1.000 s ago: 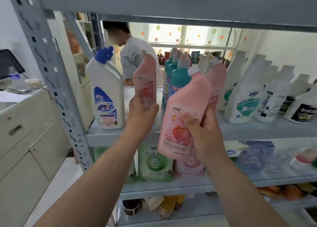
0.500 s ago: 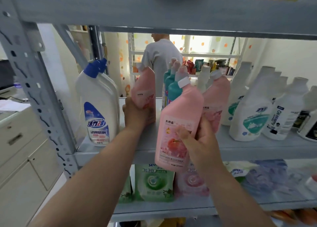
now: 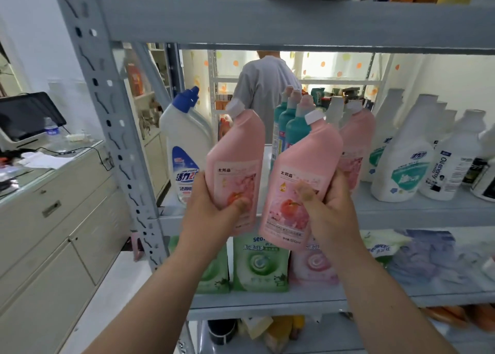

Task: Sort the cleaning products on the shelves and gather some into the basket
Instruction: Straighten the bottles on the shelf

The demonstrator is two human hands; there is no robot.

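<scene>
I hold two pink angled-neck cleaner bottles with white caps in front of the middle shelf (image 3: 417, 214). My left hand (image 3: 211, 211) grips the left pink bottle (image 3: 238, 155) near its base, thumb across the label. My right hand (image 3: 329, 214) grips the right pink bottle (image 3: 305, 171), also low on its body. Both bottles are off the shelf and lean to the right. A third pink bottle (image 3: 357, 142) stands on the shelf behind them. No basket is in view.
A white bottle with a blue cap (image 3: 184, 142) stands at the shelf's left end; teal bottles (image 3: 292, 123) and several white bottles (image 3: 404, 160) fill the rest. Green and pink refill pouches (image 3: 259, 262) sit below. A person (image 3: 265, 85) stands behind the rack; cabinets (image 3: 53, 219) are left.
My left hand has pulled its pink bottle off the shelf toward me and turned its label to face me. The right hand's bottle has stayed up beside it. My view has tilted up.
</scene>
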